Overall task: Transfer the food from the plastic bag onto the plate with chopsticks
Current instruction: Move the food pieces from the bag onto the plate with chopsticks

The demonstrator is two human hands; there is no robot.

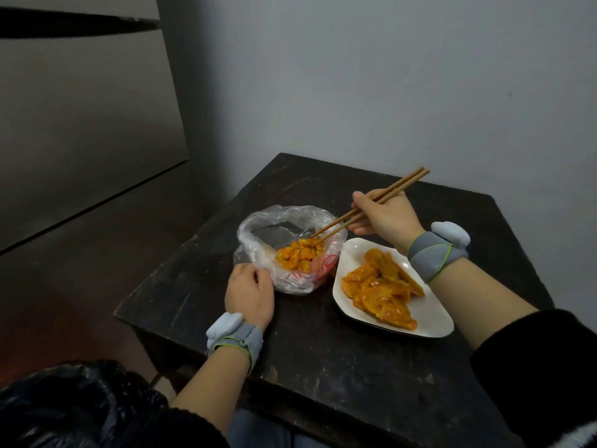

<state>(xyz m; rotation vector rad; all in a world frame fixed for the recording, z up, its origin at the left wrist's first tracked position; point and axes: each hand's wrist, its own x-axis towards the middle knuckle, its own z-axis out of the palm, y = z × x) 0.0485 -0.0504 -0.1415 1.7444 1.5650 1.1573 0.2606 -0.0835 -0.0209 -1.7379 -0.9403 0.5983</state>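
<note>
A clear plastic bag sat open on the dark, scuffed table, its mouth spread wide and its rim rolled outward. A small heap of orange, sauce-coated food lay at the bottom of the bag, toward its right side, and red print showed through the film on the near wall. The far left part of the bag's floor held only a smear of sauce.

Just to the right of the bag, almost touching it, was a white plate with rounded corners. A larger pile of the same orange food, in bigger flat pieces, covered its middle and near right part, while its far left corner stayed bare.

The left hand gripped the bag's near left rim, fingers curled over the plastic. The right hand, above the far edge of the plate, was clenched round a pair of wooden chopsticks. The sticks slanted down to the left, with their tips in the food inside the bag. Whether the tips had caught a piece could not be told.

Each wrist wore a grey band with a pale blue block on it. A black plastic sack filled the near left corner, off the table.
</note>
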